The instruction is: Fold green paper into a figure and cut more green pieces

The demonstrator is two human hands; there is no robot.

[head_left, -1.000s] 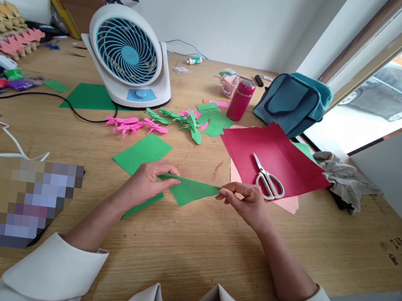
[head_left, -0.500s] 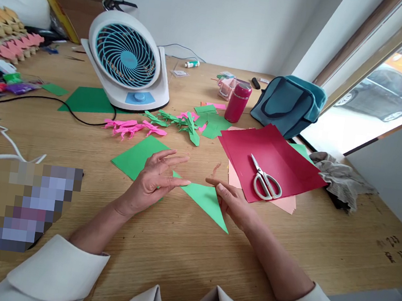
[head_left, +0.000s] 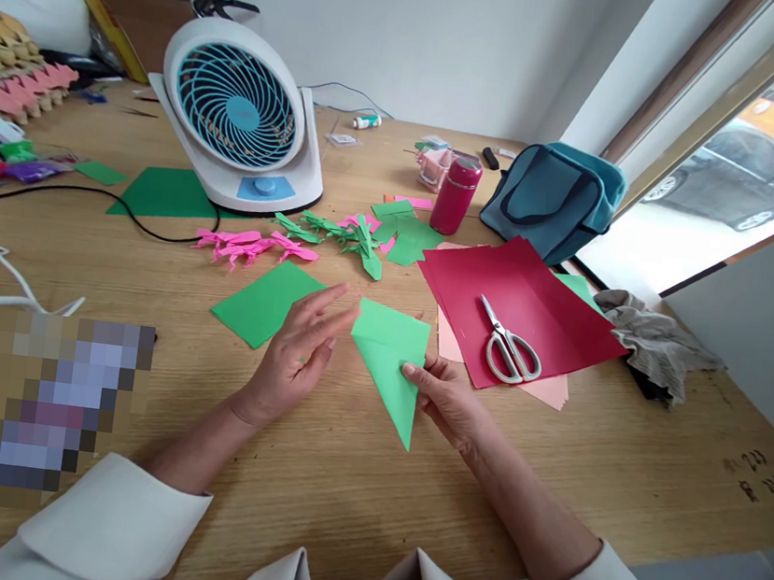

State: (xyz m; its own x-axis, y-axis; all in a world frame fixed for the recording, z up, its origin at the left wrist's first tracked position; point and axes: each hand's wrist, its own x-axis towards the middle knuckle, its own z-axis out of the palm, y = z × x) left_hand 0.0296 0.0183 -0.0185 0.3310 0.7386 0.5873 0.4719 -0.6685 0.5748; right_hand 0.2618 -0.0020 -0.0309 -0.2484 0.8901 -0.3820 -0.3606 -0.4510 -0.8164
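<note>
A sheet of light green paper, folded over diagonally, is lifted above the table. My right hand pinches its right side, thumb on top and fingers behind. To the left of the paper, my left hand has its fingers stretched out and apart; the fingertips come close to the paper's left corner, and whether they touch it I cannot tell. Behind my left hand lies a green paper sheet, flat on the table. Farther back are folded green paper figures and pink ones.
White-handled scissors rest on dark red paper at the right. A white fan, a red flask and a blue bag stand at the back. A grey cloth lies far right, a black cable left.
My right hand has raised and turned the folded green paper, so more of it shows. My left hand has let go of its left corner and spread its fingers.
</note>
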